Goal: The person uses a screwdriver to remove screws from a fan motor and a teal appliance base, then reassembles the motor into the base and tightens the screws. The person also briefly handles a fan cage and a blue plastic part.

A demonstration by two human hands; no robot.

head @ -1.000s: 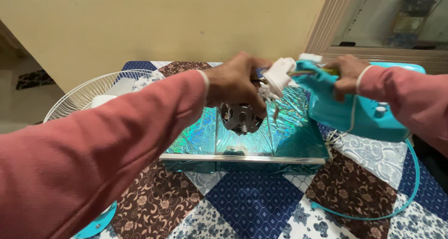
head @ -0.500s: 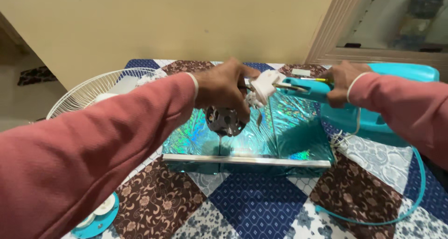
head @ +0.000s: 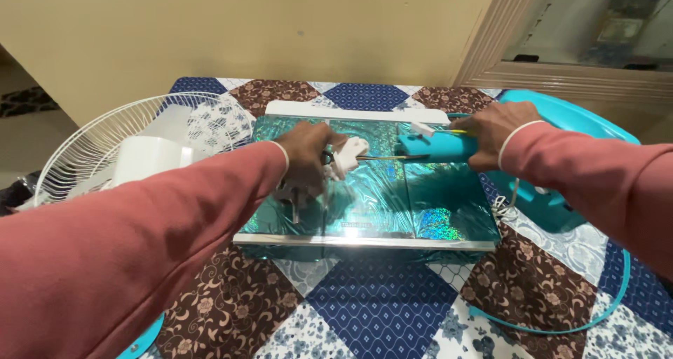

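Note:
My left hand (head: 306, 157) grips a metal fan motor (head: 298, 191) with a white plastic piece (head: 348, 156) on its shaft end, held just above a shiny teal holographic board (head: 420, 212). My right hand (head: 491, 131) holds a teal cylindrical fan part (head: 436, 146) with a thin metal rod (head: 378, 158) that points left toward the white piece. Both hands wear thin white bands at the wrist and pink sleeves.
A white wire fan guard (head: 105, 148) with a white hub lies at the left. A teal fan base (head: 561, 191) and a teal ring (head: 582, 317) lie at the right. A patchwork cloth (head: 378, 303) covers the table. A cream wall stands behind.
Both hands have come lower over the board. The motor in my left hand has dropped and turned, and the teal part in my right hand has shifted left, level with the white piece.

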